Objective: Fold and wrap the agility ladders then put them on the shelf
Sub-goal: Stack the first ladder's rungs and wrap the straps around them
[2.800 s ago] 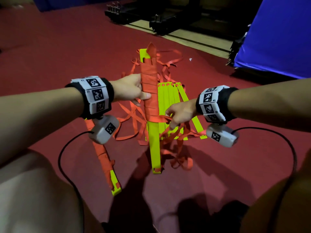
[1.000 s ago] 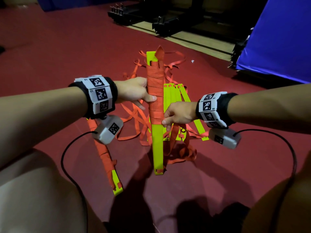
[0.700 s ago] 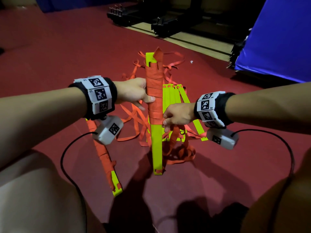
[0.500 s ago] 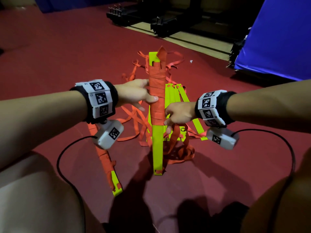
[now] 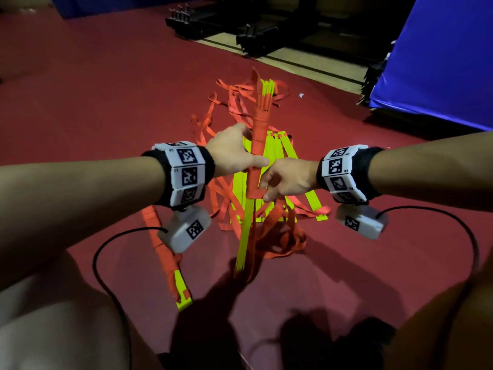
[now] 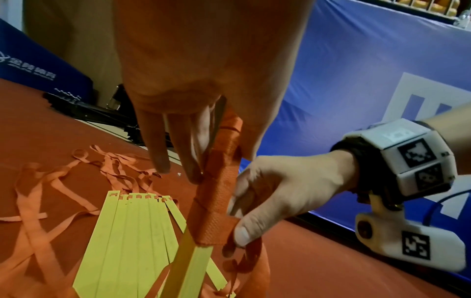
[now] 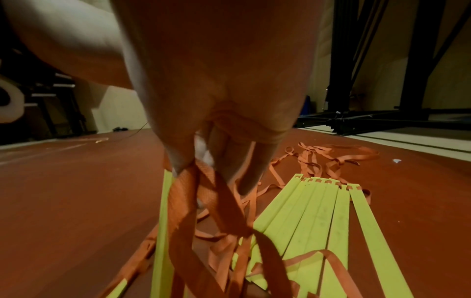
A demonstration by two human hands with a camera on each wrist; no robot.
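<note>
On the red carpet floor [image 5: 106, 102], my left hand [image 5: 232, 153] grips the stacked yellow-green plastic rung bundle [image 5: 246, 231]; my right hand [image 5: 288, 180] pinches the orange webbing strap [image 6: 216, 203], seemingly taut. I'd overlap each turn snugly.

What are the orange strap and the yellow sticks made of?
The orange strap looks like woven fabric webbing: a crisscross weave shows, and it bends round the bundle. The yellow sticks on the floor look like thin, flat plastic, smooth and matte, with notches cut in their ends. Plastic is a guess.
</note>
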